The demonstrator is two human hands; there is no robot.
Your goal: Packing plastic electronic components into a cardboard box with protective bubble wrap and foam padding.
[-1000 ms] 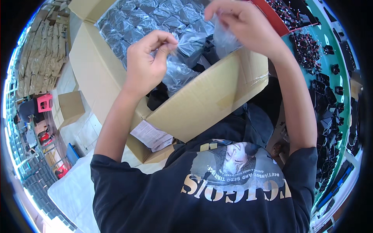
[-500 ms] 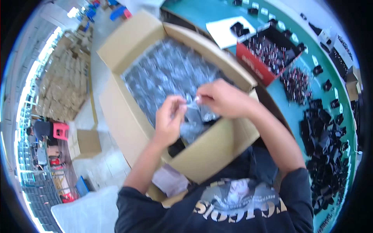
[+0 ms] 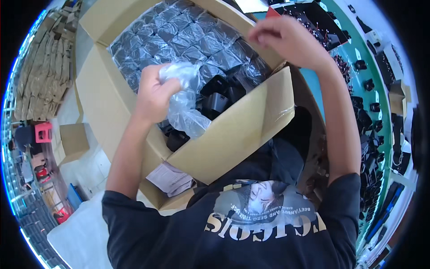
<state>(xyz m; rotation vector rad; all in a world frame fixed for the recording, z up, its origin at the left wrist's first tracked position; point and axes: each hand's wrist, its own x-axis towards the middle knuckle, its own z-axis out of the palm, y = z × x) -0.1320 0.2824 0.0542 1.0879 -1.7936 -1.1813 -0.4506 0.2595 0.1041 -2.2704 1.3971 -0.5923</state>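
My left hand (image 3: 152, 95) is closed around a crumpled clear plastic bag (image 3: 186, 110), which hangs over the near part of a large open cardboard box (image 3: 224, 136). Rows of dark items in clear wrapping (image 3: 172, 33) fill most of the box. Bare black plastic parts (image 3: 217, 103) lie loose at its near end, some behind the bag. My right hand (image 3: 286, 39) is raised over the box's right edge, its fingers loosely bent and slightly apart. Nothing shows in it.
At the right, a green table (image 3: 365, 96) carries a red-walled box (image 3: 274, 12) of small parts and several black pieces. A folded paper (image 3: 170, 178) lies by the box's near flap. Flattened cardboard (image 3: 45, 76) is stacked at the far left, near a pink stool (image 3: 43, 133).
My hands have parted: the left moved left with the plastic bag, the right moved up and right. The view has shifted, and black parts in the near end of the box now show.
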